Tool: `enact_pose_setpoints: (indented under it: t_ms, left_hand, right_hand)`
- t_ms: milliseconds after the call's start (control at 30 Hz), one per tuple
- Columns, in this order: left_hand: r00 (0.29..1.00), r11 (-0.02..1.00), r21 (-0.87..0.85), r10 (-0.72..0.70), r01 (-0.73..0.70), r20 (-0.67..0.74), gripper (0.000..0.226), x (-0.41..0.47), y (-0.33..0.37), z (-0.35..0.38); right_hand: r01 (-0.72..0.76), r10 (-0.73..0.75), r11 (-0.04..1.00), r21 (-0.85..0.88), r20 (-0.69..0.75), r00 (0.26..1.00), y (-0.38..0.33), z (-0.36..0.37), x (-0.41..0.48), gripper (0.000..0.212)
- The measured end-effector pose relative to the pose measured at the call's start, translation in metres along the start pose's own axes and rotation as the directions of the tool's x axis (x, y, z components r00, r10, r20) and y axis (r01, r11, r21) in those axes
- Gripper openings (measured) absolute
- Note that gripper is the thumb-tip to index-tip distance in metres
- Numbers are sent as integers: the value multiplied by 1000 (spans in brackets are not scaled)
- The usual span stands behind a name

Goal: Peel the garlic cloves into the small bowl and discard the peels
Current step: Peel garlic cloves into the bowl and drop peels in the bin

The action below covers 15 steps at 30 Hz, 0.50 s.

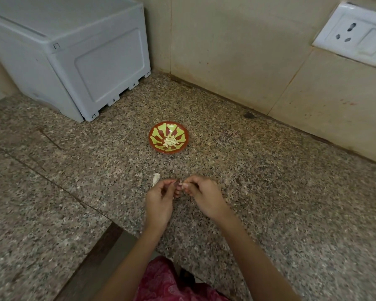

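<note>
Clothing: pink patterned fabric (161, 283) at the bottom edge, with both bare forearms reaching forward above it.
Left hand: the left hand (160, 199) is held just above the worktop, fingers curled, thumb and forefinger tips brought together at the meeting point with the other hand.
Right hand: the right hand (204, 196) mirrors it, fingers curled, its fingertips touching those of the left.
Hands: together, fingertip to fingertip, both pinching one small item.
Held item: a garlic piece (183, 185) shows as a pale speck between the fingertips; it is too small and blurred to tell how much skin is on it.
Loose peel: a whitish garlic peel (155, 178) lies on the worktop just beyond the left hand, apart from the bowl.
Small bowl: a red bowl with yellow-green petal pattern (155, 146) stands upright beyond the hands, near the middle of the surface.
Bowl contents: peeled cloves (171, 141) lie heaped in its centre.
Worktop: speckled granite worktop (269, 192), running into a corner.
Far left: a white plastic appliance casing (74, 61) sits against the wall.
Wall: beige tiles (237, 51), with a white socket plate (354, 38) at upper right.
</note>
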<state>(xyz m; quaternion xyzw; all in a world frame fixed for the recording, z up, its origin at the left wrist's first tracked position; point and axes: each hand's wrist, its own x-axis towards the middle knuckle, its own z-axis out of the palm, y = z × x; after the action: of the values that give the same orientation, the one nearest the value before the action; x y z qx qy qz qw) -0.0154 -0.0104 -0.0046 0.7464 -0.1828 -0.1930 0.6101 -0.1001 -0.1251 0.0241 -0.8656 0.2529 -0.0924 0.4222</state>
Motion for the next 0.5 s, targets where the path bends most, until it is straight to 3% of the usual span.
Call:
enact_pose_setpoints:
  t_ms: [167,500]
  left_hand:
    - [991,971,201,130,-128,0,12,-1,4,-1]
    - [979,976,112,178,-189,103,22,-4,10,-2]
  right_hand:
    - [43,-41,987,-158,17,999,-2,3,-2,18]
    - [-75,75,997,-4,-27,997,-1,0,-3,19]
